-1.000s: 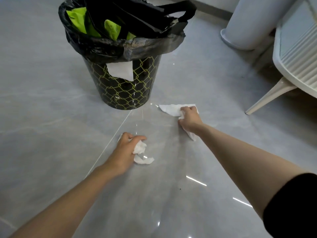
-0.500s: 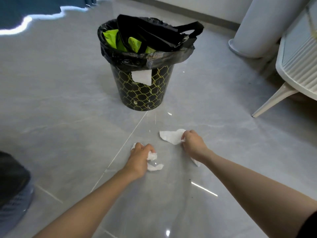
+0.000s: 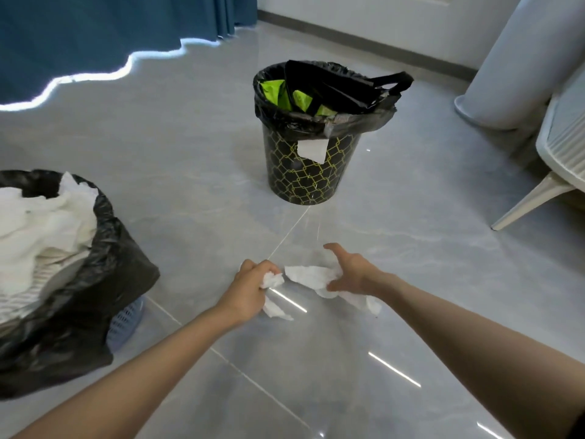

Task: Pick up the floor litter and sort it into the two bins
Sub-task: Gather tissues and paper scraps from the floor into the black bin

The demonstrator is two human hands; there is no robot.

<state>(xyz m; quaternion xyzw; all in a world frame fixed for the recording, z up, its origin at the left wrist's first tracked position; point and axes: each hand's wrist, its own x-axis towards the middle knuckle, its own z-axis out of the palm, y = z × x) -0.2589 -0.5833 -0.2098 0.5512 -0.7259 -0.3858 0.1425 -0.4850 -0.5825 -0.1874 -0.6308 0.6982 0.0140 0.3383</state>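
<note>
Left-hand fingers [image 3: 264, 267] are curled tight round a crumpled white tissue wad [image 3: 274, 279], a loose tail of which is seen hanging below the left hand [image 3: 248, 288] toward the glossy grey tiled floor [image 3: 395, 280]. Right-hand fingers [image 3: 333, 286] are curled under and onto a flatter white tissue sheet [image 3: 308, 275], with the thumb [image 3: 332, 248] held out wide and off the paper. The sheet's far end is trailed out past the wrist of the right hand [image 3: 354, 272]. The two tissues are held just beside each other, nearly touching, low over the floor. Whether either one is clear of the tiles cannot be told. Ahead of the hands, well apart, a round black bin with a gold lattice pattern [image 3: 304, 180] is stood upright. It is lined with a black bag and lime-green wrappers [image 3: 273, 91] are seen inside. A white label [image 3: 312, 150] is stuck on its front. At the left edge a pale plastic mesh basket [image 3: 124, 324] is draped in a black bag [image 3: 95, 299] and heaped with white tissue [image 3: 41, 223]. A blue curtain [image 3: 95, 30] is seen at top left, a white chair leg [image 3: 535, 201] at right.
</note>
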